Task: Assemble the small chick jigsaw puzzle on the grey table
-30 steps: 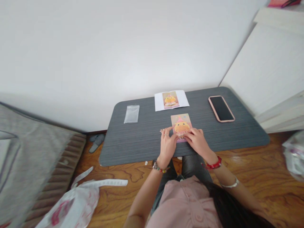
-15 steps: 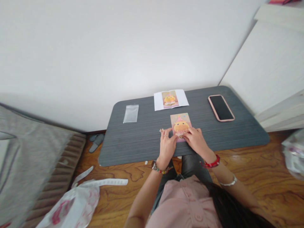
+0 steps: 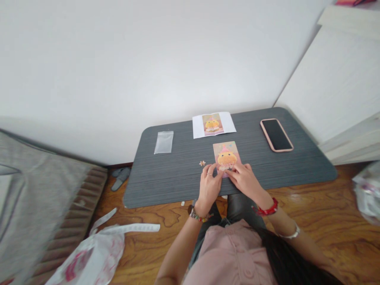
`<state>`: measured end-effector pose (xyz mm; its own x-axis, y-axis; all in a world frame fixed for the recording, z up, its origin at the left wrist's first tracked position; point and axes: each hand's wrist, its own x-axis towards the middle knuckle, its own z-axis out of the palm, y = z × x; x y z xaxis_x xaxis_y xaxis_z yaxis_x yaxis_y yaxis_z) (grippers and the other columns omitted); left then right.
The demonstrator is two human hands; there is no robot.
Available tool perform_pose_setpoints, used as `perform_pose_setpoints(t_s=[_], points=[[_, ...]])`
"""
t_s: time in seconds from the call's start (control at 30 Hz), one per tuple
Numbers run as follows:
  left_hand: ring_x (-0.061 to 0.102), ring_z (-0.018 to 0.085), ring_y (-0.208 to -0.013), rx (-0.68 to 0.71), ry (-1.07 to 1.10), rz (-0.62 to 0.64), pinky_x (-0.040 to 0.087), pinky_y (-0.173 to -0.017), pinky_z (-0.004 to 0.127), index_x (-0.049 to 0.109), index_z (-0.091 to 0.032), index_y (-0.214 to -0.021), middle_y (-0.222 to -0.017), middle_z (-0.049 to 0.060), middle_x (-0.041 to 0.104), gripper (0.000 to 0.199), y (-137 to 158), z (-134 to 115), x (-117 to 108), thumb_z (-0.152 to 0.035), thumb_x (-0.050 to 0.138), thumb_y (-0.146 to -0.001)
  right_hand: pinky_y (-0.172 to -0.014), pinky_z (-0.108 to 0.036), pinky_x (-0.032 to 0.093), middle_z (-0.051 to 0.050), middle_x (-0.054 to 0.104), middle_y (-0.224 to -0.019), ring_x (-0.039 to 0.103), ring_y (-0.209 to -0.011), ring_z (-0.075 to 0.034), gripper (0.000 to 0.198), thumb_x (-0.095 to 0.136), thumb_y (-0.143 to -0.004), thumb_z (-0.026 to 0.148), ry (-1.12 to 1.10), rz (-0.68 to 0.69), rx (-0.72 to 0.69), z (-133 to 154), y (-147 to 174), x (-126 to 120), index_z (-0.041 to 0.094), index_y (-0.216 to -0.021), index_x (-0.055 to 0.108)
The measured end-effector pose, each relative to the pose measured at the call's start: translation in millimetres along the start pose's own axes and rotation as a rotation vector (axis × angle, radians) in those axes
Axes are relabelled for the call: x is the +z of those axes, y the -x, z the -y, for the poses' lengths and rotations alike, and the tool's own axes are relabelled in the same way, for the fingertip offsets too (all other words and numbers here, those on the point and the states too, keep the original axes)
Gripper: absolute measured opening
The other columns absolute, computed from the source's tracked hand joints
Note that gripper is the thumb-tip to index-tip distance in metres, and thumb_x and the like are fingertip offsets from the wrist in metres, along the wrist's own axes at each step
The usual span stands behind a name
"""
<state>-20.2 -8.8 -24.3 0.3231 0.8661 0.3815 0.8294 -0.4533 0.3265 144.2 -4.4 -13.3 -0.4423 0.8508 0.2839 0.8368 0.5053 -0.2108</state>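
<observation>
A small jigsaw puzzle (image 3: 227, 153), with a yellow cartoon figure in a pink party hat, lies flat on the dark grey table (image 3: 166, 178). At its lower left edge is my left hand (image 3: 209, 186), fingers bent and thumb against the puzzle. My right hand (image 3: 245, 180) grips the lower right part, its thumb and fingertips close together on the surface. Between the two hands a small dark gap shows in the lower part of the picture. One loose puzzle piece (image 3: 202, 163) lies just beyond my left fingertips. My fingers partly cover the puzzle's bottom.
Behind the puzzle lies a folded reference sheet (image 3: 228, 122) printed with the same picture. A clear plastic bag (image 3: 164, 142) is at the table's left, a pink-cased phone (image 3: 276, 135) at the right. Slippers (image 3: 120, 178) and a white plastic bag (image 3: 101, 253) are on the floor.
Both hands have drawn slightly down toward the puzzle's lower edge, uncovering more of the picture. My left fingers have moved away from the loose piece, which now shows fully.
</observation>
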Motion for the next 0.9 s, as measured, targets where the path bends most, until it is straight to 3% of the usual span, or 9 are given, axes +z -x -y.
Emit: perform_pose_setpoints(t_s=[0.43, 0.63, 0.77, 0.9], points=[[0.039, 0.025, -0.110, -0.042, -0.018, 0.034, 0.045, -0.089, 0.044, 0.062, -0.025, -0.101, -0.120, 0.007, 0.048, 0.027, 2, -2, 0, -0.013, 0.047, -0.083, -0.068, -0.032, 0.027, -0.006, 0.057, -0.081, 0.050, -0.082, -0.019, 0.022, 0.046, -0.088, 0.022, 0.000, 0.012, 0.010, 6, 2, 4, 0.020, -0.097, 0.066], [0.040, 0.024, -0.112, -0.010, 0.050, 0.011, 0.041, -0.094, 0.044, 0.062, -0.026, -0.103, -0.120, 0.007, 0.047, 0.028, 1, 0, 0, -0.012, 0.048, -0.082, -0.070, -0.032, 0.029, -0.007, 0.058, -0.087, 0.052, -0.082, -0.018, 0.022, 0.046, -0.087, 0.020, -0.069, -0.023, 0.034, -5, 5, 1, 0.021, -0.096, 0.066], [0.041, 0.023, -0.112, -0.022, 0.083, -0.063, 0.041, -0.094, 0.042, 0.062, -0.022, -0.100, -0.118, 0.008, 0.047, 0.022, -1, 16, -7, -0.015, 0.050, -0.083, -0.072, -0.033, 0.032, -0.006, 0.058, -0.083, 0.052, -0.081, -0.018, 0.022, 0.045, -0.087, 0.022, -0.083, -0.129, 0.123, -22, 23, -5, 0.019, -0.094, 0.066], [0.046, 0.025, -0.104, -0.205, -0.011, -0.137, 0.043, -0.091, 0.044, 0.064, -0.019, -0.095, -0.111, 0.011, 0.049, 0.018, -4, 47, -16, -0.018, 0.052, -0.082, -0.069, -0.033, 0.033, -0.006, 0.058, -0.079, 0.053, -0.077, -0.018, 0.024, 0.043, -0.088, 0.025, -0.099, -0.189, 0.201, -37, 48, -6, 0.020, -0.089, 0.066]])
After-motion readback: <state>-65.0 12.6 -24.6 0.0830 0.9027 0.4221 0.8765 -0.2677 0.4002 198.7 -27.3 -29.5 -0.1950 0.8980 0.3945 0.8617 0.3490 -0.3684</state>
